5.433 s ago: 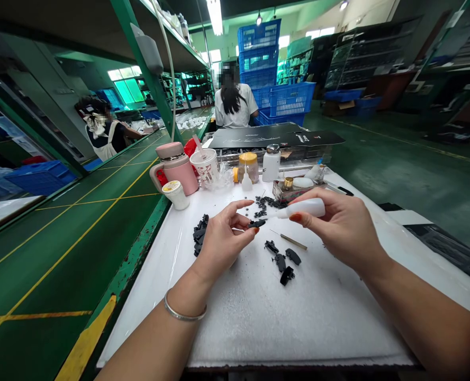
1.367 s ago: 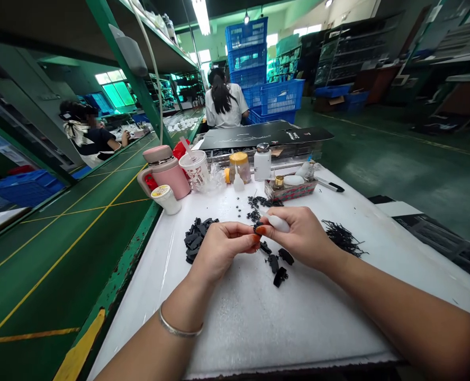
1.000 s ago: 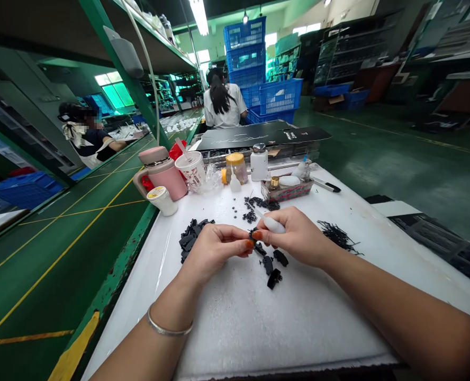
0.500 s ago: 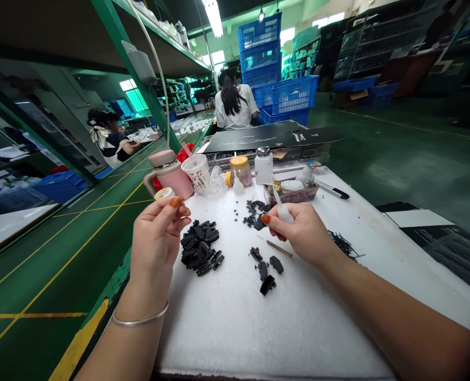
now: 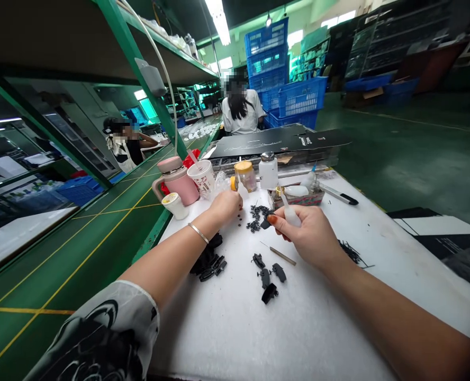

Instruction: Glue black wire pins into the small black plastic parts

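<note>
My right hand [image 5: 312, 233] is closed around a small white squeeze bottle [image 5: 291, 215] with a narrow nozzle pointing up. At its fingertips is a small black part [image 5: 265, 222]. My left hand [image 5: 227, 205] reaches forward over the white tabletop [image 5: 235, 333], its fingers bent down and together; what they hold, if anything, is hidden. Small black rings [image 5: 254, 218] lie scattered between the hands. Beneath my left forearm is a partly covered pile of black moulded parts [image 5: 209, 264]. Several similar black parts [image 5: 265, 278] lie nearer me, below a thin needle-tipped tool [image 5: 282, 256].
Along the back stand a pink mug [image 5: 181, 182], a paper cup [image 5: 201, 177], a yellow-lidded jar [image 5: 245, 174] and a white pump bottle [image 5: 268, 170]. A cutter knife [image 5: 340, 193] and thin black sticks [image 5: 350, 253] lie right. Two people sit farther off, near stacked blue crates [image 5: 302, 98].
My left hand has moved forward and right, from above the black pile to beside the small rings. My right hand still holds the bottle and black part. The view has shifted slightly.
</note>
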A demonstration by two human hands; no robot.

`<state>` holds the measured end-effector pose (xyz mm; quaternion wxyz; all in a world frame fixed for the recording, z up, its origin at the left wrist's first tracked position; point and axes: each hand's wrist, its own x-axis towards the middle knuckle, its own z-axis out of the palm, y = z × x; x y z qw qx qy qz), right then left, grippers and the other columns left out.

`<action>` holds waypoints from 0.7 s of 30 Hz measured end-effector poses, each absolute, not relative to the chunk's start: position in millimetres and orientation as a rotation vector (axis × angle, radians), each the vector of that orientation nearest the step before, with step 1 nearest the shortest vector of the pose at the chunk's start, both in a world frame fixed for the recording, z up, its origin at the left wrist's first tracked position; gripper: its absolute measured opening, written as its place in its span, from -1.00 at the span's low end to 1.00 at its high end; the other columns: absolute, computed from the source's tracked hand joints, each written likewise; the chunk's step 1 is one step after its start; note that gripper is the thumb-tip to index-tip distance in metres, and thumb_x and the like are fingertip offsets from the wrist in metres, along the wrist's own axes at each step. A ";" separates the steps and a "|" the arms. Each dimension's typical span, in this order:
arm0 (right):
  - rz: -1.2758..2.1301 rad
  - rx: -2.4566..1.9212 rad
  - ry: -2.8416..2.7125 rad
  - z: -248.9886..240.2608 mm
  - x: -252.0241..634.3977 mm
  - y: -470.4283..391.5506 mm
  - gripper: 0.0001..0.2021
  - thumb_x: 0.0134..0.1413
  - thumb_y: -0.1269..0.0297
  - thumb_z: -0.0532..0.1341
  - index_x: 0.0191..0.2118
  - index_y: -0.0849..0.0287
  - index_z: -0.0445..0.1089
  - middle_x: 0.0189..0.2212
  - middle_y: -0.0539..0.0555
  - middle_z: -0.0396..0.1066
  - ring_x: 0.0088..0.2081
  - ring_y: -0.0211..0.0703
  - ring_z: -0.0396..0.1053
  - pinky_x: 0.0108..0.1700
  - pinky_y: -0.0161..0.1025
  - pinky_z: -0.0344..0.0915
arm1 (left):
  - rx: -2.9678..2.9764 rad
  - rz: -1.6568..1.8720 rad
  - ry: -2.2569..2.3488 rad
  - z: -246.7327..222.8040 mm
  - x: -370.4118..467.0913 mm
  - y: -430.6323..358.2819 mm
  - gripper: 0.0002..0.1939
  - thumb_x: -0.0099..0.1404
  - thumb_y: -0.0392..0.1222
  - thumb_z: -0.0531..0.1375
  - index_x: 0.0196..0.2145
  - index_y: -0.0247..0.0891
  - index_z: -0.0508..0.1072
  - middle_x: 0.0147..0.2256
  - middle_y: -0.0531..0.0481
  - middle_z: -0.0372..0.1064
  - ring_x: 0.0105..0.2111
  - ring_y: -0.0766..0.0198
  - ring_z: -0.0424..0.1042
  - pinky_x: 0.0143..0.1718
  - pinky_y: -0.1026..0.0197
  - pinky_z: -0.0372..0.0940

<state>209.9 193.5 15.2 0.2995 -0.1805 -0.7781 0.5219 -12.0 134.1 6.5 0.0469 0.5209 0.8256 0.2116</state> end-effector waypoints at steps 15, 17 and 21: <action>1.323 -0.411 -2.155 16.5 211.1 188.3 -0.69 0.04 0.11 0.20 -0.56 0.23 0.30 -0.67 -0.04 0.24 -0.57 -0.29 0.17 -0.51 -0.32 0.09 | 1.009 1.427 1.906 29.2 14.4 92.9 -0.81 0.15 -0.16 0.19 -0.39 -0.38 0.41 -0.30 -0.19 0.47 -0.33 0.27 0.47 -0.27 0.25 0.36; 1.357 -0.375 -2.175 16.8 212.2 183.9 -0.69 0.05 0.10 0.19 -0.54 0.24 0.32 -0.66 -0.04 0.24 -0.57 -0.29 0.17 -0.52 -0.33 0.07 | 0.766 1.597 1.607 31.3 30.2 76.4 -0.83 0.08 -0.23 0.27 -0.42 -0.39 0.40 -0.33 -0.16 0.47 -0.35 0.32 0.47 -0.29 0.33 0.36; 1.374 -0.288 -2.200 18.3 215.6 174.6 -0.67 0.07 0.09 0.19 -0.55 0.23 0.31 -0.67 -0.06 0.18 -0.59 -0.32 0.10 -0.53 -0.34 0.02 | 0.622 1.709 1.301 29.1 54.3 53.0 -0.88 0.07 -0.32 0.30 -0.40 -0.39 0.44 -0.39 -0.07 0.45 -0.39 0.37 0.46 -0.36 0.44 0.36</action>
